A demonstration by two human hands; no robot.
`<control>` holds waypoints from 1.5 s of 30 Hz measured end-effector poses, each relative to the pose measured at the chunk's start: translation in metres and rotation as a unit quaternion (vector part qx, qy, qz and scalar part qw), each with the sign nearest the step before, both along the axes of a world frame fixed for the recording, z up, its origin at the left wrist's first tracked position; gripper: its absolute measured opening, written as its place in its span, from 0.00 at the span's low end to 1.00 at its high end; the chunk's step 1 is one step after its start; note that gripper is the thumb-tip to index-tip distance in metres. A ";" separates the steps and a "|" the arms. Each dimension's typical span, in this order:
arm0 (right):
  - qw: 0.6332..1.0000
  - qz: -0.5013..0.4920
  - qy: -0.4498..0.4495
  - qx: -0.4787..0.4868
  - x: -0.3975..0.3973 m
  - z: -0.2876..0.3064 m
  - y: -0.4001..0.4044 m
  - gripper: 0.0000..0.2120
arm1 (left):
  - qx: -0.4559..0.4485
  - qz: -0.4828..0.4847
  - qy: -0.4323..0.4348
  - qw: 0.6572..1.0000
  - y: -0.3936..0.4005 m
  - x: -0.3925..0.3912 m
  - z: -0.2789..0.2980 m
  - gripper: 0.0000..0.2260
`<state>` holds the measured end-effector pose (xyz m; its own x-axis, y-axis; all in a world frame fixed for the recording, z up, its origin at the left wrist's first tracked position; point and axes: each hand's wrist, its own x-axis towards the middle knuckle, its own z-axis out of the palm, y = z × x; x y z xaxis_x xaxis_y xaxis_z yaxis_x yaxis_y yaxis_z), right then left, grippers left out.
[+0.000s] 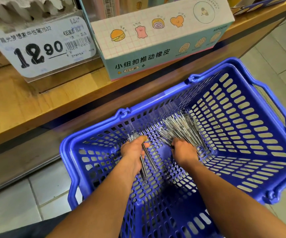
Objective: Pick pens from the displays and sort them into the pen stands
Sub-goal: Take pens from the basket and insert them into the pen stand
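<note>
While both arms reach down into the basket, the left hand [133, 152] is curled round a small bunch of pens [144, 162], maybe three or four, hard to count since they overlap, with their ends sticking out above the knuckles and below the palm. Over to the right of it, the right hand [184, 152] has its fingers down in the big pile of pens [181, 129] lying on the basket floor near the middle of the frame; looks like it's grabbing some, but the fingers are buried so I can't tell how tight. Way too many in that pile to count, dozens easily. The two hands are apart, with bare basket floor between them. One blue plastic basket [242, 134] with slotted walls fills the lower right of the frame. Above it runs a wooden shelf [18, 109], with one price tag reading 12.90 [44, 48] at upper left and one pastel cardboard box [156, 40] with cartoon drawings at upper centre.
</note>
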<state>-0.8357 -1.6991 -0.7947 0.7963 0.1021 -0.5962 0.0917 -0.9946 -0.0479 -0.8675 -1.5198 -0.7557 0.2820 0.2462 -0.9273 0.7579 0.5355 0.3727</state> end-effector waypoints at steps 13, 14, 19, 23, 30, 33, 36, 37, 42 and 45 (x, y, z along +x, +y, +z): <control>0.958 -0.141 0.154 0.196 0.010 0.022 0.013 0.05 | -0.053 -0.014 -0.005 0.999 -0.006 -0.003 -0.003 0.22; 0.936 -0.170 0.177 0.252 0.011 0.030 0.016 0.06 | -0.051 -0.011 -0.006 0.999 -0.006 -0.004 -0.004 0.25; 0.837 -0.216 0.252 0.436 0.009 0.055 0.037 0.11 | -0.079 0.006 -0.019 0.997 -0.005 0.003 -0.002 0.43; 0.828 -0.210 0.244 0.459 0.002 0.050 0.043 0.08 | -0.087 -0.012 -0.021 0.996 -0.006 0.002 -0.003 0.43; 0.927 -0.203 0.087 0.303 0.016 0.018 0.017 0.03 | -0.079 -0.003 -0.022 0.997 -0.005 0.002 0.001 0.22; 0.995 -0.064 -0.014 0.079 0.011 0.006 0.000 0.06 | -0.083 -0.013 -0.019 0.996 -0.004 0.002 0.003 0.13; 1.000 0.011 -0.010 -0.001 0.004 -0.001 0.004 0.08 | -0.091 -0.006 -0.017 0.996 -0.003 0.001 0.000 0.11; 0.999 0.028 -0.005 -0.018 0.003 -0.002 0.007 0.08 | -0.093 -0.002 -0.017 0.996 -0.003 0.001 0.000 0.11; 1.000 0.002 0.008 -0.019 0.004 -0.003 0.013 0.06 | -0.091 -0.004 -0.012 0.996 -0.004 0.003 -0.002 0.14; 0.993 -0.046 0.073 0.077 0.013 0.005 0.014 0.07 | -0.088 -0.005 -0.009 0.996 -0.005 0.001 -0.004 0.17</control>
<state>-0.8225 -1.6848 -0.7895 0.7130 0.1321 -0.6886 -0.0182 -0.9783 -0.2065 -0.8664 -1.5246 -0.7602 0.3012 0.0775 -0.9504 0.7579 0.5854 0.2879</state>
